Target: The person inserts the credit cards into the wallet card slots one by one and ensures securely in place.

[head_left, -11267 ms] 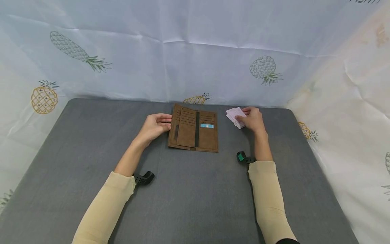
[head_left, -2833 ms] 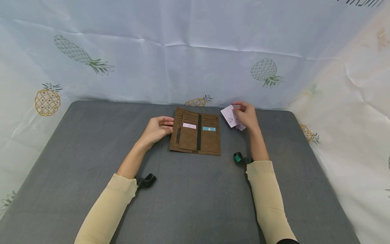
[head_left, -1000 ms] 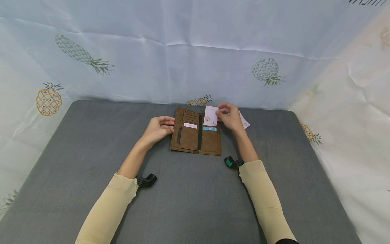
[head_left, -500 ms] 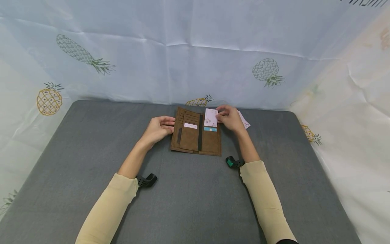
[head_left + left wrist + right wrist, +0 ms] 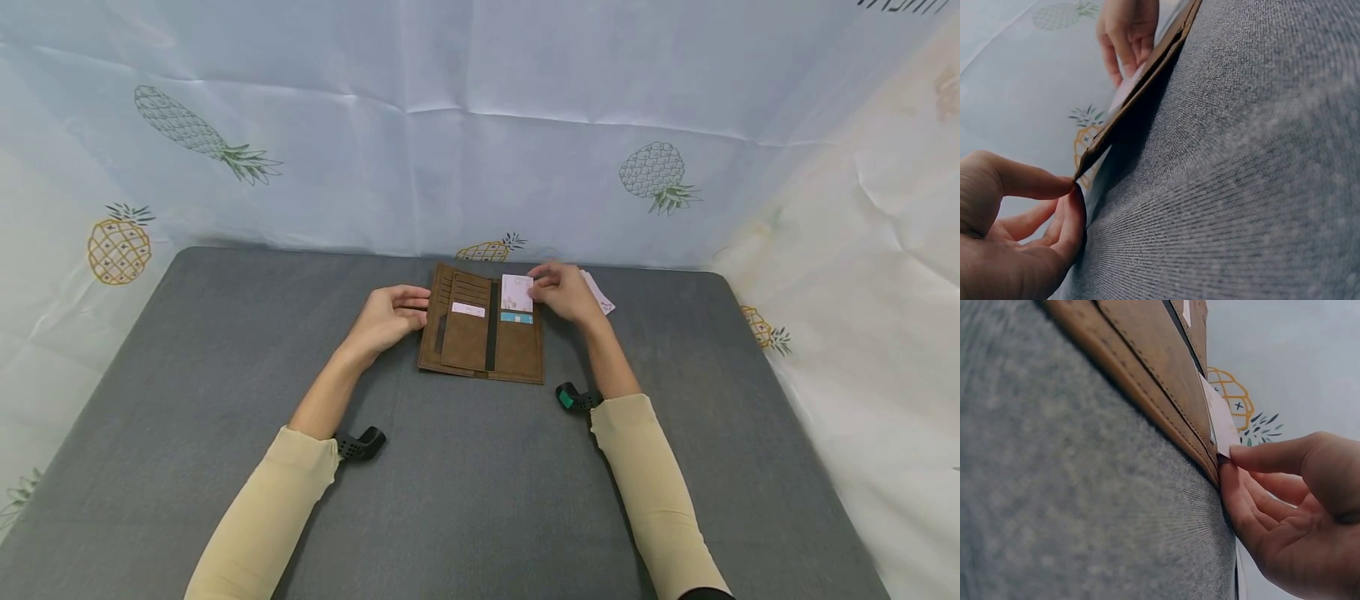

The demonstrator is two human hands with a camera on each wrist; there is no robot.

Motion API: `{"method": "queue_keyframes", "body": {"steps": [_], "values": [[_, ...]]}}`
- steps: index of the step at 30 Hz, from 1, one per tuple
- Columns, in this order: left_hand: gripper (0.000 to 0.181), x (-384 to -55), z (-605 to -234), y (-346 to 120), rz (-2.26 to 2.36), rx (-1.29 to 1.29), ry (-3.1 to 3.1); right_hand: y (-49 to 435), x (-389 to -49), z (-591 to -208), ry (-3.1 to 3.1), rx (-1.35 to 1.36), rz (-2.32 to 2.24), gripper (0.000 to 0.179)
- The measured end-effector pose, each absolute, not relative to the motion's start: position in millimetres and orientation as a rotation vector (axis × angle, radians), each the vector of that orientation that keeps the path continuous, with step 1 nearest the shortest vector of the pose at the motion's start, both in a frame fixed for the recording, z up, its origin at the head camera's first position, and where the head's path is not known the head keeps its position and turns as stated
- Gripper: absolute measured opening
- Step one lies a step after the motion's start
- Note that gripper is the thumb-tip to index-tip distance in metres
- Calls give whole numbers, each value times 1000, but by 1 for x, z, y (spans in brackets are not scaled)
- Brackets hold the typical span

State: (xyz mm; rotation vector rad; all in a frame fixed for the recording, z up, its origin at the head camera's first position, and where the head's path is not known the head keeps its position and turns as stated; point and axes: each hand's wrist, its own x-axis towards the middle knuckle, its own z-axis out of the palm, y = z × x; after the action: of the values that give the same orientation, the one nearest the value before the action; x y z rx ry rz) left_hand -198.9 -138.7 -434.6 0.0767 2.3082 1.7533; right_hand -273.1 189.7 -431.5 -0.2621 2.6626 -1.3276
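Note:
A brown wallet (image 5: pixel 462 346) lies spread open near the table's far edge. My left hand (image 5: pixel 381 323) pinches its left edge; in the left wrist view the thumb is on top with fingers underneath. Between thumb and fingers, my right hand (image 5: pixel 566 293) holds a pink card (image 5: pixel 516 292) by its right side. That card's lower end is at a slot in the wallet's right panel, right above a blue card (image 5: pixel 517 317) tucked there. Another pink card (image 5: pixel 468 309) shows as a strip in a left panel slot. In the right wrist view, the held card (image 5: pixel 1219 415) slants against the wallet.
More pink cards (image 5: pixel 599 292) lie on the grey table (image 5: pixel 465 483) to the right, partly hidden behind my right hand. A white curtain (image 5: pixel 360 167) printed with pineapples hangs directly behind the table's far edge and along the sides.
My right hand has brought a pink card from the pile onto the wallet's right panel, then slid it down toward the blue card. My left hand stays at the wallet's edge.

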Motion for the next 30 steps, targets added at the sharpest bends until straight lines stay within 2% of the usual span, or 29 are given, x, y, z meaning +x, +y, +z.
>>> {"method": "queue_keyframes", "body": {"steps": [9, 30], "values": [[47, -199, -435, -138, 1752, 75, 2316, 188, -271, -427, 2665, -230, -1286, 25], [48, -198, -434, -138, 1754, 76, 2315, 197, -269, -421, 2659, -382, -1111, 16]]}}
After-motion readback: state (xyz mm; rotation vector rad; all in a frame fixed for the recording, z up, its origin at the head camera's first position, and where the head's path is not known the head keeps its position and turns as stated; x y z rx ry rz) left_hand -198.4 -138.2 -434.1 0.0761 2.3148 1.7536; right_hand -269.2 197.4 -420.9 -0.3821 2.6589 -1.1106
